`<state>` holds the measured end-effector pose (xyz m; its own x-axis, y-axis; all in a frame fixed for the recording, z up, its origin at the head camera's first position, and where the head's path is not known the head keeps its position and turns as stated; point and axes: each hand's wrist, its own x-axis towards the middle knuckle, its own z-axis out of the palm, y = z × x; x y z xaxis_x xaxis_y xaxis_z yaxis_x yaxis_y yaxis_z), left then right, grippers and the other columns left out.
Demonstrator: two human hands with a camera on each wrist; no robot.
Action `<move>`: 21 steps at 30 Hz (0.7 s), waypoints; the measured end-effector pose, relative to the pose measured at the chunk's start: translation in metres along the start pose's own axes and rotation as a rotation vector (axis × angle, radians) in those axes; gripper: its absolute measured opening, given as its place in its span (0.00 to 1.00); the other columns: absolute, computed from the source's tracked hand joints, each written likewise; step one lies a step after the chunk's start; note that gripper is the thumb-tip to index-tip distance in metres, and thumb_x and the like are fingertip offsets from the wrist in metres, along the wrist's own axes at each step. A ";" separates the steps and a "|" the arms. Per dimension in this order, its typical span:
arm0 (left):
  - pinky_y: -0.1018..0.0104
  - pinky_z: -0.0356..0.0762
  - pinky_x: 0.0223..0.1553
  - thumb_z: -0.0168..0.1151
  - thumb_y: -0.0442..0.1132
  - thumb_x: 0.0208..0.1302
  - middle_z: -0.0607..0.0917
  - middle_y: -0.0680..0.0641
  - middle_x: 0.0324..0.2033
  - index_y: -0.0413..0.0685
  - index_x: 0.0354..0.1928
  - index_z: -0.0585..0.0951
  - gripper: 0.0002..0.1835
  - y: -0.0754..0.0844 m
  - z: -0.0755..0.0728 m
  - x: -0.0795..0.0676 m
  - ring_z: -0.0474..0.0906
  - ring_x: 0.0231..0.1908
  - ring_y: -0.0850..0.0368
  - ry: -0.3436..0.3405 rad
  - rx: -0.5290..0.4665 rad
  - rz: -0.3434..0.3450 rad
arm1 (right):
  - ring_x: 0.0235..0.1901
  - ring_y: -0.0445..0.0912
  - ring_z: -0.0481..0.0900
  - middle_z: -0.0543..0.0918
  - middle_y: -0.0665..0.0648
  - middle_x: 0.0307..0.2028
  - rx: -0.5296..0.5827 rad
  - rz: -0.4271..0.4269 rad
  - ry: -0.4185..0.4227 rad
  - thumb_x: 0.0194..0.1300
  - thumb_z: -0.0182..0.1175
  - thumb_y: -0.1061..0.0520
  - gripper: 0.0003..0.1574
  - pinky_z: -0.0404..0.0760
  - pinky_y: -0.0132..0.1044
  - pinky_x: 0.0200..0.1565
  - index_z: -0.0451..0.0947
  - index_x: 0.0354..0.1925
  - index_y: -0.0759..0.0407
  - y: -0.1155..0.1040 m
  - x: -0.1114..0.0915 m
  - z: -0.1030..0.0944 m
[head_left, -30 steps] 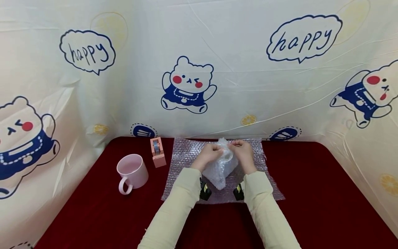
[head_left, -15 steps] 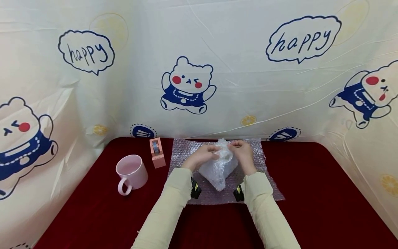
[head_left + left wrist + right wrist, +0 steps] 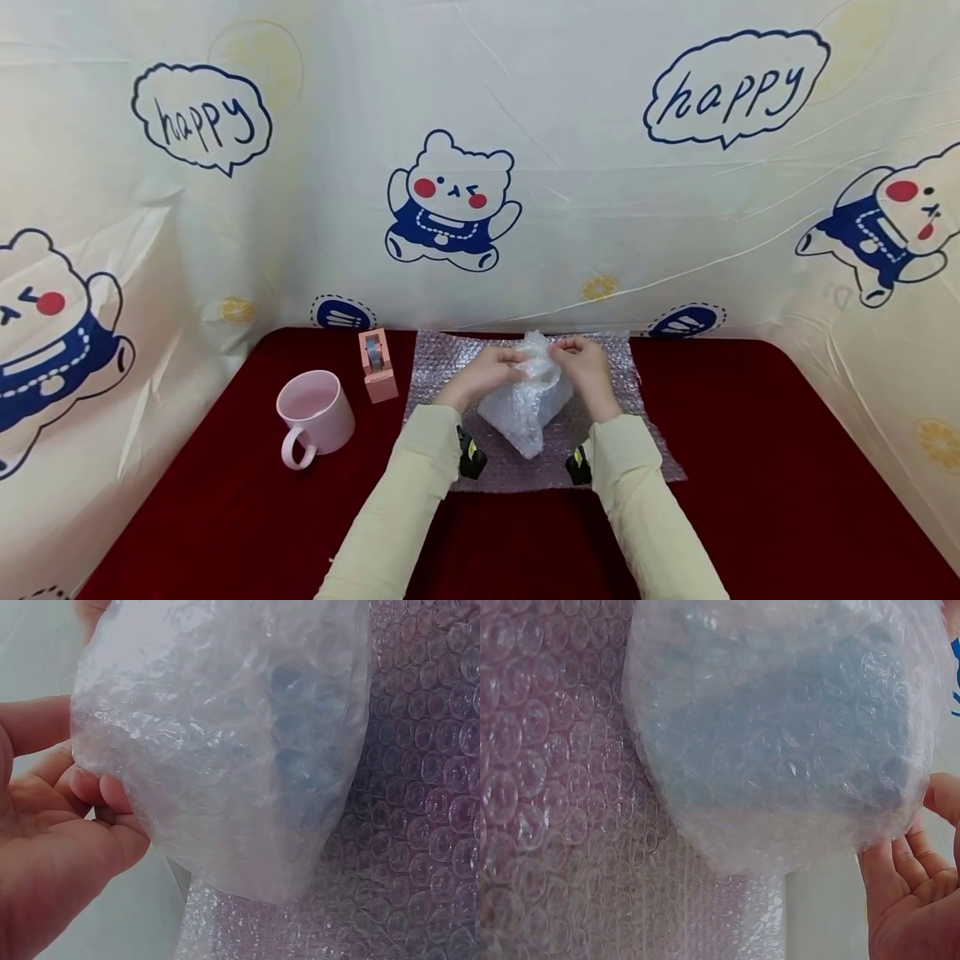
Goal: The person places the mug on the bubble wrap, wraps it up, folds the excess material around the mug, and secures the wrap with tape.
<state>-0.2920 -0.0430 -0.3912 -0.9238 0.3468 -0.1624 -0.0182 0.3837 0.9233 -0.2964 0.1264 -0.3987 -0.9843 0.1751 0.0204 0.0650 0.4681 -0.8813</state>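
Observation:
A bundle of bubble wrap (image 3: 525, 417) stands in the middle of the table, its top gathered to a peak. Through the layers shows something bluish; its kind is hidden by the wrap. My left hand (image 3: 483, 375) pinches the bundle's upper left side, thumb and curled fingers at the wrap's edge in the left wrist view. On the opposite side, my right hand (image 3: 588, 372) pinches the gathered wrap near the top. In the right wrist view, the right fingers (image 3: 896, 874) lie against the edge of the bundle (image 3: 780, 735).
Under the bundle a flat bubble wrap sheet (image 3: 437, 367) is spread on the dark red tablecloth (image 3: 750, 467). To the left are a pink mug (image 3: 333, 421) and a pink tape dispenser (image 3: 382, 386). A printed curtain (image 3: 570, 225) hangs behind the table.
My left hand has shifted a little to the left, its fingertips now lower on the bundle's side. The right hand and the bundle stay in nearly the same place.

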 end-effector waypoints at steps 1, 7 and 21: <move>0.48 0.62 0.67 0.55 0.31 0.62 0.73 0.38 0.63 0.36 0.62 0.72 0.24 0.000 0.000 0.000 0.67 0.65 0.42 -0.002 -0.009 -0.003 | 0.40 0.54 0.81 0.85 0.67 0.43 0.001 0.001 -0.004 0.62 0.59 0.55 0.16 0.70 0.28 0.34 0.80 0.41 0.68 0.000 0.000 0.000; 0.45 0.60 0.68 0.53 0.31 0.61 0.71 0.38 0.65 0.39 0.63 0.72 0.25 -0.002 -0.002 0.000 0.66 0.66 0.41 -0.017 -0.051 -0.026 | 0.40 0.53 0.80 0.85 0.68 0.42 0.014 0.001 -0.005 0.62 0.59 0.56 0.16 0.70 0.28 0.34 0.79 0.41 0.69 0.000 0.000 -0.001; 0.46 0.59 0.69 0.50 0.27 0.59 0.68 0.39 0.67 0.40 0.65 0.70 0.28 -0.005 -0.004 0.003 0.63 0.68 0.42 -0.069 -0.121 -0.039 | 0.44 0.57 0.81 0.84 0.68 0.45 0.012 -0.015 0.010 0.63 0.59 0.57 0.14 0.71 0.31 0.37 0.77 0.42 0.67 0.002 0.001 0.001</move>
<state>-0.2961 -0.0472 -0.3954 -0.8932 0.3932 -0.2184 -0.1032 0.2934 0.9504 -0.2973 0.1266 -0.4009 -0.9835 0.1765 0.0383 0.0481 0.4604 -0.8864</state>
